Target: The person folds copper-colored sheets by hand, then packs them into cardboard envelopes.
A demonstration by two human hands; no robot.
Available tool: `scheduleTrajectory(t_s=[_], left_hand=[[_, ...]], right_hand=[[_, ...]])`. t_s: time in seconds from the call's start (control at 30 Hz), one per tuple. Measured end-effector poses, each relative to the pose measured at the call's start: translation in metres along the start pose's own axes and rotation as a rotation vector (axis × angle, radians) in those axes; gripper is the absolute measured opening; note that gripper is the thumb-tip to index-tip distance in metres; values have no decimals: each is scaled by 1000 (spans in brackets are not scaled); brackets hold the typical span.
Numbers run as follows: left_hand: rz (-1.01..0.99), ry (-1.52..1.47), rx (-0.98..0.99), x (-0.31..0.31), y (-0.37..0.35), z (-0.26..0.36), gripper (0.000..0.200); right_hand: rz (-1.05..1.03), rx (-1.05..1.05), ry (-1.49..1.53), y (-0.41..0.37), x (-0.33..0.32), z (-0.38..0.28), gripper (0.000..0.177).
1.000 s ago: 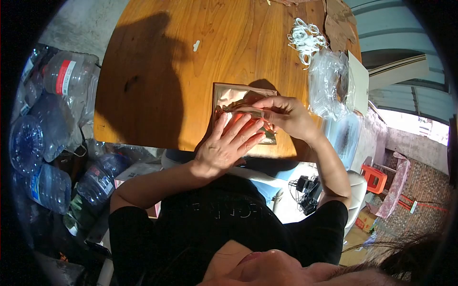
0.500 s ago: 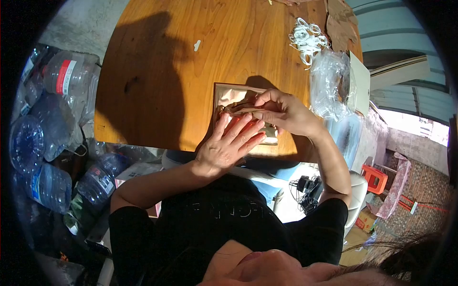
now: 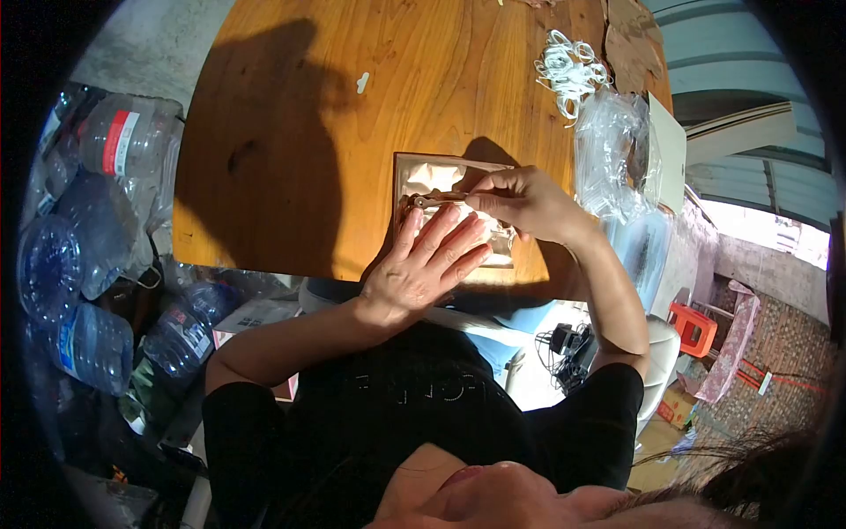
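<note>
On the wooden table (image 3: 388,123), near its front edge, lies a flat rectangular piece with a thin brown rim (image 3: 396,176) and shiny, crinkled gold material (image 3: 434,175) inside it. My left hand (image 3: 414,269) rests palm down over its lower part, fingers stretched and spread. From the right, my right hand (image 3: 526,207) pinches the end of a narrow gold fold (image 3: 432,200) between thumb and fingers. This fold runs across the piece just beyond my left fingertips. My left hand covers much of the gold material below it.
A tangle of white cords (image 3: 571,72) and clear plastic bags (image 3: 610,159) lie along the table's right side. A small white tag (image 3: 362,83) is further back. Large clear plastic bottles (image 3: 92,344) crowd the floor at left. At right stands a red stool (image 3: 693,330).
My right hand has moved slightly, and the gold fold it pinches looks narrower and flatter than before. My left hand stays almost in place.
</note>
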State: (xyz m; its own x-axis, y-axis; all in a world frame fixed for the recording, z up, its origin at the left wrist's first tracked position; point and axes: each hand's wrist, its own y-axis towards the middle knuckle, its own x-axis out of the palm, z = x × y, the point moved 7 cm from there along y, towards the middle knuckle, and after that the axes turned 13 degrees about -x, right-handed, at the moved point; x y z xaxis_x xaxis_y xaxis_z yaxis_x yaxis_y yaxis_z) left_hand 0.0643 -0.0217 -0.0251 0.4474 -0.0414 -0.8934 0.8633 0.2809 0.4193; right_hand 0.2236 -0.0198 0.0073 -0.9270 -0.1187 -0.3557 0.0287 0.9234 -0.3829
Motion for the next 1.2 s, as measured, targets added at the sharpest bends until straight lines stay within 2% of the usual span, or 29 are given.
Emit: scheduleTrajectory(t_s=[0.07,0.2,0.27,0.3,0.37,0.5,0.57,0.6,0.67,0.7,0.77,0.8,0.83,0.9,0.93,1.1,1.2], left_hand=[[34,-10,-21,1,0,-1,53],[3,-3,-14,1,1,-1,54],[0,-9,-2,1,1,-1,54],[-1,-9,2,0,1,-2,54],[-34,-51,5,1,2,-2,54],[-23,-52,3,3,2,-3,52],[-31,-81,-6,3,2,-3,49],[-31,-82,-4,4,2,-3,49],[20,-80,-9,4,2,-3,49],[21,-81,-9,3,2,-3,49],[-84,-69,6,4,2,-4,51],[-84,-69,0,1,2,-3,51],[-134,-92,-17,1,2,-3,50],[-191,-120,-23,2,3,-3,50],[-171,-106,-20,-1,4,-3,49],[-94,-129,-5,-3,6,-5,49],[-90,-122,1,-5,8,-6,44]], right_hand=[[68,-76,-14,2,-1,3,18],[70,-158,4,7,3,10,18],[92,-122,-185,6,1,5,22],[96,-121,-184,7,1,3,22],[62,-177,-368,9,1,-6,20],[69,-86,-465,5,1,-8,23],[185,-94,-754,0,-4,-14,28],[187,-92,-754,-4,-1,-7,28],[367,-302,-1037,-21,4,-9,37],[367,-301,-1039,-27,8,-7,37],[394,-762,-931,-50,32,-29,45],[294,-712,-924,-54,48,-16,57],[292,-711,-922,-58,52,-11,57],[216,-557,-821,-59,56,9,71],[195,-566,-809,-57,57,16,79],[213,-537,-826,-58,53,12,77],[185,-513,-947,-54,41,-5,66]])
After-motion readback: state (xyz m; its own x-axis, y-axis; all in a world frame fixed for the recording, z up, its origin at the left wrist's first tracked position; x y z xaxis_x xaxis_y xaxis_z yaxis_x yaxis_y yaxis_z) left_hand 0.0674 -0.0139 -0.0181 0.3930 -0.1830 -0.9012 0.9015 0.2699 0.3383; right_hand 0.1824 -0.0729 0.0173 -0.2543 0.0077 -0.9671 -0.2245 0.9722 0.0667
